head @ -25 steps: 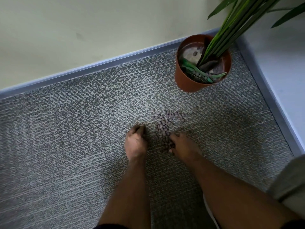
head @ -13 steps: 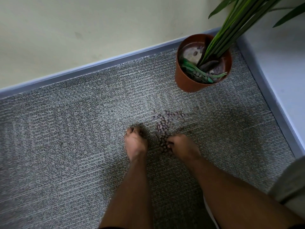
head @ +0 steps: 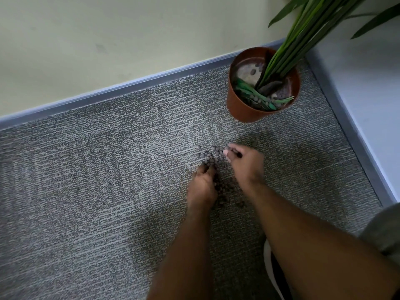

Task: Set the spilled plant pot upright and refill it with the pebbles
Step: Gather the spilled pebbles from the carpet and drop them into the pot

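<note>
The terracotta plant pot (head: 242, 109) stands upright on the grey carpet in the corner, with green leaves (head: 296, 40) rising from it and a few pebbles inside. A patch of small dark pebbles (head: 208, 157) lies on the carpet in front of the pot. My left hand (head: 202, 187) rests on the near left side of the patch, fingertips down among the pebbles. My right hand (head: 246, 165) sits on the far right side, fingers curled around some pebbles, thumb pointing left. More pebbles lie between the two hands, partly hidden.
A cream wall (head: 108, 40) with a blue-grey skirting strip (head: 129, 85) runs behind the carpet (head: 86, 191). A pale wall (head: 357, 94) closes the right side. My knee in grey cloth (head: 387, 230) and a white-edged shoe (head: 272, 271) show at the lower right.
My right hand has moved forward to the far edge of the pebble patch and curled over it. My left hand has slid right into the pebbles. The pot has not moved.
</note>
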